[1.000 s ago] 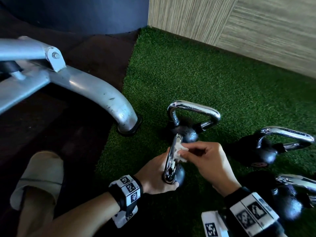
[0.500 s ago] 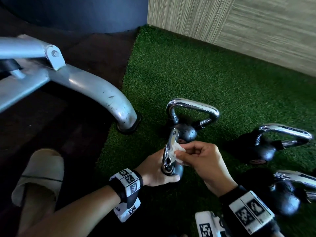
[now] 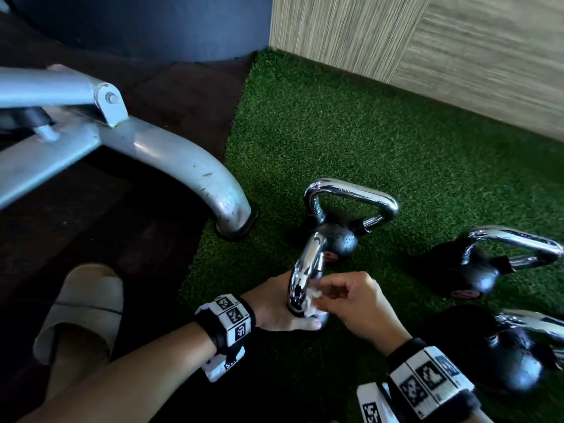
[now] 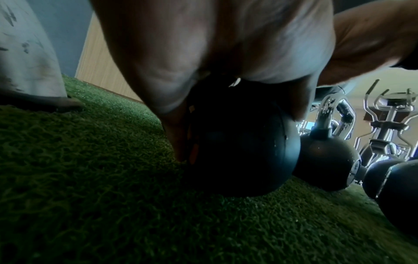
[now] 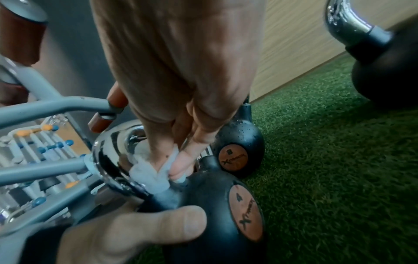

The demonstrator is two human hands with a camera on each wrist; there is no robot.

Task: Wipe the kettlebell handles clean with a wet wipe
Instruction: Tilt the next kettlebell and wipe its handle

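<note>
A small black kettlebell (image 5: 217, 205) with a chrome handle (image 3: 306, 264) stands on the green turf. My left hand (image 3: 279, 309) grips its black ball from the left, thumb across the front (image 5: 158, 225). My right hand (image 3: 354, 300) pinches a crumpled white wet wipe (image 5: 149, 175) against the low end of the handle, near where it joins the ball. In the left wrist view the ball (image 4: 239, 148) sits dark under my palm. Three other chrome-handled kettlebells stand nearby: one just behind (image 3: 351, 206), two at the right (image 3: 512, 248) (image 3: 525, 349).
A grey metal machine leg (image 3: 195, 175) ends in a foot on the turf edge, left of the kettlebells. A beige slipper (image 3: 82, 306) is at the lower left on dark flooring. A wood-look wall (image 3: 427, 41) borders the turf (image 3: 381, 141) behind.
My right hand has slid the wipe down the chrome handle, from its upper middle toward the ball. The left hand keeps its hold on the ball.
</note>
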